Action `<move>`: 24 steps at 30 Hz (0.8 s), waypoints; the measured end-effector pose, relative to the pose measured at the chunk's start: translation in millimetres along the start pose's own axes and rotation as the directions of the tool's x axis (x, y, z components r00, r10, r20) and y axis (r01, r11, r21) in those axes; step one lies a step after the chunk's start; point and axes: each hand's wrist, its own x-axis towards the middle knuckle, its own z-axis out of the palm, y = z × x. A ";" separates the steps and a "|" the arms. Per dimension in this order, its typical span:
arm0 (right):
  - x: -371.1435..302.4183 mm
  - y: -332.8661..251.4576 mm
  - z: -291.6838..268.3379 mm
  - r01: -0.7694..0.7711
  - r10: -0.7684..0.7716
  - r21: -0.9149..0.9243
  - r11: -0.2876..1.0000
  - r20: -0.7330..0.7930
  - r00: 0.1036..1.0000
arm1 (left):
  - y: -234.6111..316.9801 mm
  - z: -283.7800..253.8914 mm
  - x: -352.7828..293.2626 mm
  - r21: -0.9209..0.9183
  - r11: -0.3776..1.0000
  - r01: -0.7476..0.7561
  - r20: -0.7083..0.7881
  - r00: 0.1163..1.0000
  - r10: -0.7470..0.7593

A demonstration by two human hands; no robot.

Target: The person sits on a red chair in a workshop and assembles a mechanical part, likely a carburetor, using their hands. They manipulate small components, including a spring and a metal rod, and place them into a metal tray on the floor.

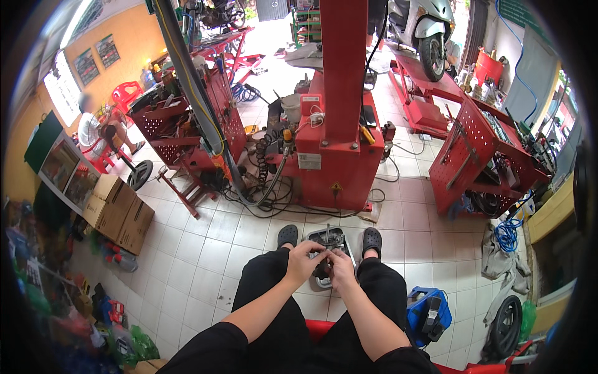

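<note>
My left hand (304, 262) and my right hand (341, 269) meet between my knees, fingertips pinched together. Whatever they hold is too small and dark to make out. Below them on the floor, between my two shoes, sits a grey metal tray (350, 244). Dark, greasy-looking metal parts (334, 237) lie in it, one of them a rod sticking up towards the far side. My hands partly hide the tray's middle and its contents.
Ahead stands a red lift column (339, 165) with cables and hoses around its base. A red tool cart (458, 162) is at right, another (180, 134) at left. A blue case (428, 311) sits by my right leg. Cardboard boxes (121, 212) and a fan (111, 132) stand left, near a seated person (90, 134).
</note>
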 end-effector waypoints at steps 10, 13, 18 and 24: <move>2.1 3.7 -7.0 -0.006 0.006 0.016 1.000 0.023 1.000 | 1.7 1.4 -1.8 -0.007 0.998 -0.058 0.010 0.998 0.058; 1.5 3.8 -7.0 -0.013 0.012 0.038 0.999 0.011 1.000 | -0.4 1.9 -2.0 -0.014 0.992 -0.122 0.075 0.990 0.123; 3.8 7.2 -8.4 -0.011 0.012 0.066 0.998 -0.015 1.000 | -1.3 4.1 -3.1 -0.062 0.991 -0.118 0.205 0.970 0.128; 5.1 9.6 -9.3 0.005 -0.006 0.028 1.000 0.016 1.000 | -4.9 1.4 -0.2 0.076 0.961 -0.266 0.168 0.953 0.251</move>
